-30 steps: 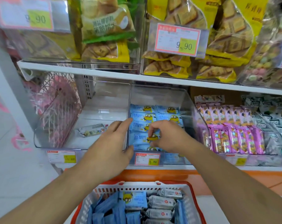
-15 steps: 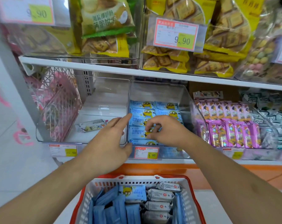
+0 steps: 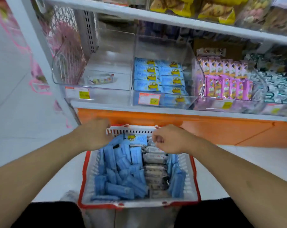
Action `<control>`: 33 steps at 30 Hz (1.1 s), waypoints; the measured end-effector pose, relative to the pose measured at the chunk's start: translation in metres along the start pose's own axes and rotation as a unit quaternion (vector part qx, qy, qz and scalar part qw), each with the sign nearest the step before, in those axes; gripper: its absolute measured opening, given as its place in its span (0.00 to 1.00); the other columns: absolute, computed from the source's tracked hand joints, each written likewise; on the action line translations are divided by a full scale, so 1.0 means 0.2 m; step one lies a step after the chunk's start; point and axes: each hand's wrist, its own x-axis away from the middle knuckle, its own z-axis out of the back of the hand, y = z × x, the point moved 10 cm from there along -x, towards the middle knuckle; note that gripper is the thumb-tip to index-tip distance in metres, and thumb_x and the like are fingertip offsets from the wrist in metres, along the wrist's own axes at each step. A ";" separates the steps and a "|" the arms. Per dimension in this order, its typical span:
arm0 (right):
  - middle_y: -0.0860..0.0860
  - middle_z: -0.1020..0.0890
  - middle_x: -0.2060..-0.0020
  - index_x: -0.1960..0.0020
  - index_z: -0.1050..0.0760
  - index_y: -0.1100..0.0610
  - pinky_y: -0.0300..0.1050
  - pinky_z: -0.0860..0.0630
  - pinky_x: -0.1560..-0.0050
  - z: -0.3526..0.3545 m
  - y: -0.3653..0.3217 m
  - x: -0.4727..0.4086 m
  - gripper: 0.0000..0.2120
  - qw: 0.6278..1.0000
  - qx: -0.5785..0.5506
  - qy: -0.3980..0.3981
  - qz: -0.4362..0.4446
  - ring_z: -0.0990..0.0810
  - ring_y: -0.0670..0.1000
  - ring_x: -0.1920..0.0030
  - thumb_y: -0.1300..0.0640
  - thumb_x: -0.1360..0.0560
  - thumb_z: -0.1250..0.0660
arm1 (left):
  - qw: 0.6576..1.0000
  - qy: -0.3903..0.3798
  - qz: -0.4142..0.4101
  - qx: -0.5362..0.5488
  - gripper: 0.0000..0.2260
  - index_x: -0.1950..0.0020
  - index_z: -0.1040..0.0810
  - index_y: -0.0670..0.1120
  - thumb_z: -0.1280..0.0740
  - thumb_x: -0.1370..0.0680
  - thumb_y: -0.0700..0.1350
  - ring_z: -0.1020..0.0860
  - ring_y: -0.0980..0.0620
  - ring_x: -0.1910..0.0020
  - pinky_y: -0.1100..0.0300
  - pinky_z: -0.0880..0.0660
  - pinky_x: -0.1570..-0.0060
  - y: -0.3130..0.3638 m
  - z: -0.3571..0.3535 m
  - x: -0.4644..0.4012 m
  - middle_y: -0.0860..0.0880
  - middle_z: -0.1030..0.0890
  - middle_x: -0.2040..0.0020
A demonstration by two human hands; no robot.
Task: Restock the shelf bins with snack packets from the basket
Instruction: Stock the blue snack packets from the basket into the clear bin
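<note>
Dropped from the blue-packet bin (image 3: 162, 96) to the basket (image 3: 132, 129), far end, for another load. Left hand (image 3: 93, 134) fingers hidden, cannot tell; right hand (image 3: 169, 139) curled, apparently holding nothing, over the blue packets (image 3: 121, 163).

Both bare forearms reach forward and converge over the far end of the white slatted plastic basket with a red rim (image 3: 194, 175). The left hand (image 3: 94, 134) is held knuckles up, fingers bent downward over that far rim. The right hand (image 3: 168, 139) hovers beside it, fingers curled inward with nothing visibly held.
</note>
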 end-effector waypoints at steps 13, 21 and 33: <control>0.53 0.24 0.60 0.56 0.28 0.54 0.51 0.23 0.56 -0.85 0.21 0.23 0.09 0.891 0.370 -0.261 0.023 0.23 0.58 0.55 0.63 0.24 0.28 | 0.979 -0.180 0.097 -0.026 0.16 0.63 0.27 0.46 0.36 0.19 0.54 0.26 0.53 0.65 0.62 0.32 0.68 -0.21 -0.54 0.11 0.48 0.23 0.61; 0.53 0.19 0.56 0.55 0.24 0.55 0.53 0.19 0.54 -0.67 0.22 0.19 0.06 0.939 0.266 -0.217 -0.014 0.23 0.55 0.57 0.64 0.26 0.29 | 0.970 -0.211 0.090 -0.078 0.12 0.57 0.24 0.47 0.38 0.18 0.53 0.25 0.53 0.60 0.61 0.28 0.61 -0.21 -0.51 0.11 0.48 0.22 0.55; 0.40 0.22 0.49 0.49 0.20 0.44 0.38 0.28 0.45 0.38 -0.31 0.36 0.09 0.971 -0.138 0.151 0.120 0.23 0.45 0.45 0.58 0.23 0.25 | 0.894 -0.234 -0.079 0.375 0.21 0.36 0.19 0.50 0.31 0.22 0.62 0.16 0.55 0.45 0.52 0.18 0.42 0.47 -0.01 0.22 0.53 0.16 0.42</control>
